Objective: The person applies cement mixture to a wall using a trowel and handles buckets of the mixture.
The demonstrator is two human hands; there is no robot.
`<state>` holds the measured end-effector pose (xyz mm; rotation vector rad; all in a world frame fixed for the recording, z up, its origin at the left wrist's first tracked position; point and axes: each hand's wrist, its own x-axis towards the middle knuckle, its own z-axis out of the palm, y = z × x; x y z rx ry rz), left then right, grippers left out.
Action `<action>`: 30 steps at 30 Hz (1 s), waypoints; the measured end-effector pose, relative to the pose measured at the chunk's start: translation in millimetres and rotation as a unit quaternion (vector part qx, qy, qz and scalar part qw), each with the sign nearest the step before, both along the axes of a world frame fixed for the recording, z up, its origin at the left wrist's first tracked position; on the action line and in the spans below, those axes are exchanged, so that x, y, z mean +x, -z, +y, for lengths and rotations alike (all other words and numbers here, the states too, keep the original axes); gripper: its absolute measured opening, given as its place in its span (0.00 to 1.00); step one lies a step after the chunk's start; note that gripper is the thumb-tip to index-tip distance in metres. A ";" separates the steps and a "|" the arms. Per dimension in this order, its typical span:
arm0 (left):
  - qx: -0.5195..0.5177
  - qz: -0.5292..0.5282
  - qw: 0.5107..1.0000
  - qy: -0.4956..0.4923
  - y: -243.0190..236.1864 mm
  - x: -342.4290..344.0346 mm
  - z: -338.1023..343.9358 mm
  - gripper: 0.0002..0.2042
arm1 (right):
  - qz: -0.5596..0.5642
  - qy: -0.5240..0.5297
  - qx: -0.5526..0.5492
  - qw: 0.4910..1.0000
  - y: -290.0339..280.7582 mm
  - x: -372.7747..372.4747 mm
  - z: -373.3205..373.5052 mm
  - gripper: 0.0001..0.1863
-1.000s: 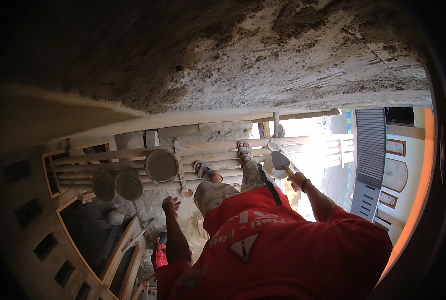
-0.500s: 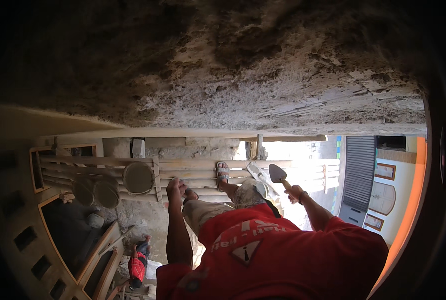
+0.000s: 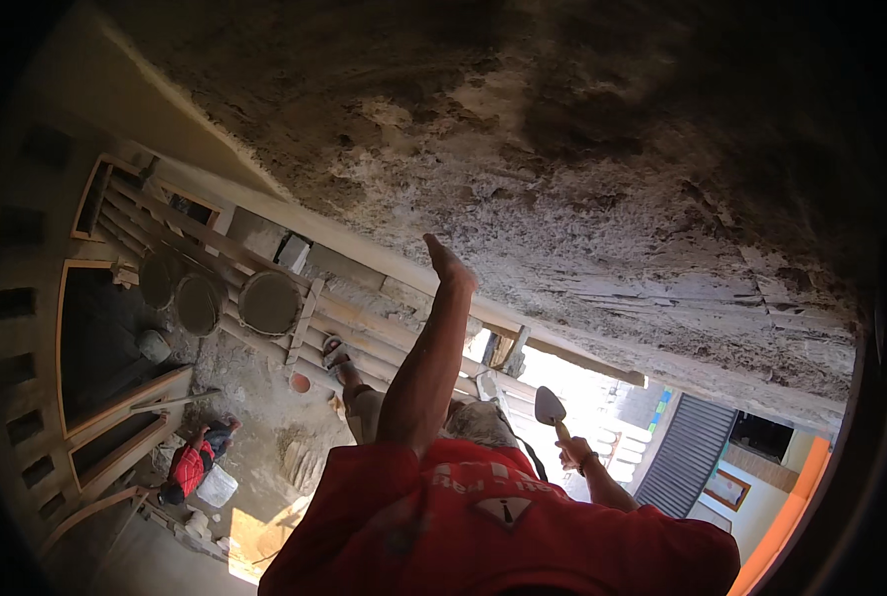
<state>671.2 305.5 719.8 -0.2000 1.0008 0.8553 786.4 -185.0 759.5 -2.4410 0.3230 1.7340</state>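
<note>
My right hand [image 3: 573, 454] is wrapped round the yellowish handle of a pointed trowel [image 3: 551, 404], its blade up and apart from the wall. My left hand [image 3: 451, 268] is raised in front of the rough, patchy grey wall [image 3: 523, 169], at its lower edge. The fingers look stretched out, with nothing seen in them. Whether they touch the wall I cannot tell. Below, my sandalled foot [image 3: 336, 355] stands on a scaffold platform of poles [image 3: 364, 343].
Three round containers of grey mortar, the nearest a full tub [image 3: 270, 303], stand along the platform at left. Far below, a person in red [image 3: 191, 465] crouches by rubble. Wooden frames [image 3: 63, 348] line the left; a grey shutter [image 3: 687, 452] stands at right.
My left hand has risen from low near the platform up to the wall, fingers now extended. The view has tilted and turned. The trowel stays in my right hand.
</note>
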 end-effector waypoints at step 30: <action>0.599 0.465 0.651 -0.027 -147.8 -40.1 -4.5 0.16 | -0.008 -0.032 0.059 0.998 -1.9 -45.9 18.1 0.14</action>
